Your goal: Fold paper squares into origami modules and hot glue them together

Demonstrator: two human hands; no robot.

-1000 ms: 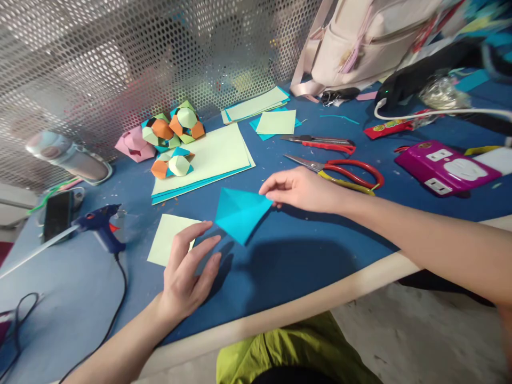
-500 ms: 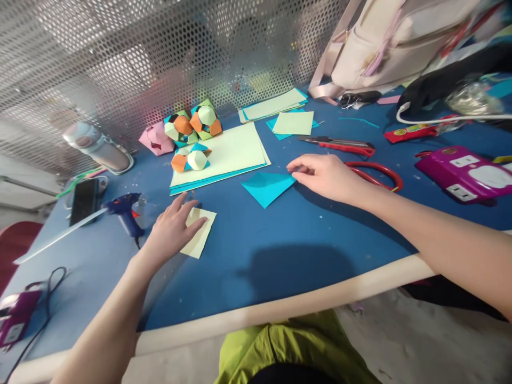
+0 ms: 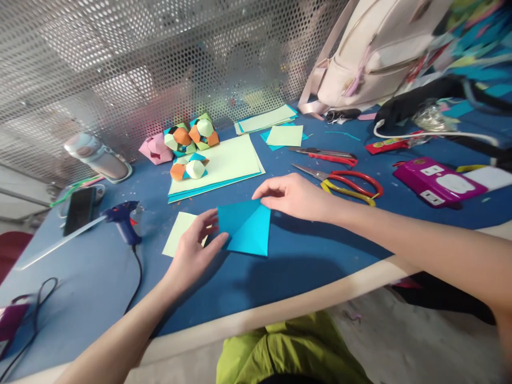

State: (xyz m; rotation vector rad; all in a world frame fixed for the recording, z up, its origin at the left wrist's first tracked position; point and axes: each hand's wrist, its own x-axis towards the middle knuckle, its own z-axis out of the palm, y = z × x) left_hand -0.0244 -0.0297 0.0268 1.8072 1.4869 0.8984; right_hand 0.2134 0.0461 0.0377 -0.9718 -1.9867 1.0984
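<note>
A turquoise paper square (image 3: 248,229), creased along a diagonal, is lifted a little over the blue table mat (image 3: 304,256). My right hand (image 3: 294,196) pinches its upper right corner between thumb and fingers. My left hand (image 3: 196,250) grips its left edge, fingers curled on the paper. Under my left fingers lies a pale green paper square (image 3: 178,241), flat on the mat and partly hidden by the hand.
Folded paper balls (image 3: 190,144) and a stack of green and blue sheets (image 3: 224,165) lie behind. Red scissors (image 3: 344,178), a red cutter (image 3: 324,154), a pink power strip (image 3: 438,181) and a backpack (image 3: 376,53) are to the right. A blue glue gun (image 3: 120,216), a phone (image 3: 78,208) and a bottle (image 3: 96,154) sit left.
The turquoise paper came back toward me from farther up the mat. My left hand left the pale green square and took hold of the turquoise paper's left edge.
</note>
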